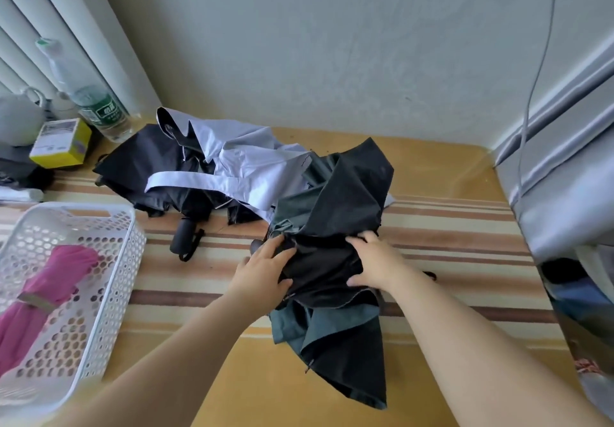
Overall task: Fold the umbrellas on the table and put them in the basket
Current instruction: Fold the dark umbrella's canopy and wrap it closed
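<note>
- Pale wall (332, 44) at the back, a ribbed radiator (40, 27) up in the left corner, and the desk (448, 227) stretching out under a yellow cloth with brown and cream stripes
- Front and centre, a dark green umbrella (339, 200) lies collapsed on the desk, its canopy loose and crumpled, black lining showing, one end fanning out towards the near edge
- Left hand (265, 272) is on it, fingers spread and curled over the bunched fabric, gripping a fold at the umbrella's left side
- Right hand (373, 260) comes in from the other side, fingers bent and pressing down into the fabric, holding the bundle against the left hand
- Behind it, a grey-and-black umbrella (232, 164) sprawls unfolded, pale panels over black ones, its black handle (184, 235) with a wrist strap pointing towards the near side, touching the green one at the right
- Over on the left, a white perforated basket (99, 280) sits on the desk, and inside it a pink umbrella (40, 297) lies already rolled with its strap wrapped round it
- Far left corner: a clear plastic bottle (89, 94) with a green label stands upright, a yellow box (61, 144) just in front of it
- Grey draped cover (564, 177) fills the right edge, a thin cable (535, 77) hanging down across it
</note>
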A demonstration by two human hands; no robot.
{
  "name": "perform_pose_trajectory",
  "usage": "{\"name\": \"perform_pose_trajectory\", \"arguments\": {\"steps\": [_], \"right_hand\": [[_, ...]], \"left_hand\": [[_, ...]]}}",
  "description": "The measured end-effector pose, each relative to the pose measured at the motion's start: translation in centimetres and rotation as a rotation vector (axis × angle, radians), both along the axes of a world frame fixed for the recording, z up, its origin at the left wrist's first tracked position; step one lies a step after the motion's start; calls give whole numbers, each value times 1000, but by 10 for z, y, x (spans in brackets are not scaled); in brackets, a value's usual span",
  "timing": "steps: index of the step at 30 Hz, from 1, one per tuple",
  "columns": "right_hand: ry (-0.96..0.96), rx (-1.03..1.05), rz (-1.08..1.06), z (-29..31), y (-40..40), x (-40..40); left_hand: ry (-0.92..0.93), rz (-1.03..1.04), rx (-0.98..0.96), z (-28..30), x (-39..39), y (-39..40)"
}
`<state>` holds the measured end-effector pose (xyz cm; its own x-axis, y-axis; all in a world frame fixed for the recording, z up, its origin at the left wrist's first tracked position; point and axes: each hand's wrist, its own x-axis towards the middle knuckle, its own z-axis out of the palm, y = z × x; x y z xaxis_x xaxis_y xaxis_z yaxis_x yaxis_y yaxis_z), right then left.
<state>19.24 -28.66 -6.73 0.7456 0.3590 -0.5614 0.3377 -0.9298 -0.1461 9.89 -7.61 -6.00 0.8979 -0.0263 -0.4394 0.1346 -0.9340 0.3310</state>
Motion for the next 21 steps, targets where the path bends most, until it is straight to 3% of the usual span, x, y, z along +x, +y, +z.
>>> {"name": "perform_pose_trajectory", "arguments": {"steps": [3, 11, 14, 18, 21], "right_hand": [[-133, -34, -43, -9, 4, -9], [-229, -105, 36, -5, 11, -30], [-153, -22, -47, 0, 14, -41], [-95, 122, -164, 23, 21, -45], [-60, 331, -350, 51, 32, -47]], "left_hand": [[-3, 1, 13, 0, 3, -1], [-25, 113, -58, 11, -5, -4], [-61, 204, -97, 14, -18, -4], [-159, 520, -180, 33, -35, -6], [-190, 645, -290, 59, -38, -9]]}}
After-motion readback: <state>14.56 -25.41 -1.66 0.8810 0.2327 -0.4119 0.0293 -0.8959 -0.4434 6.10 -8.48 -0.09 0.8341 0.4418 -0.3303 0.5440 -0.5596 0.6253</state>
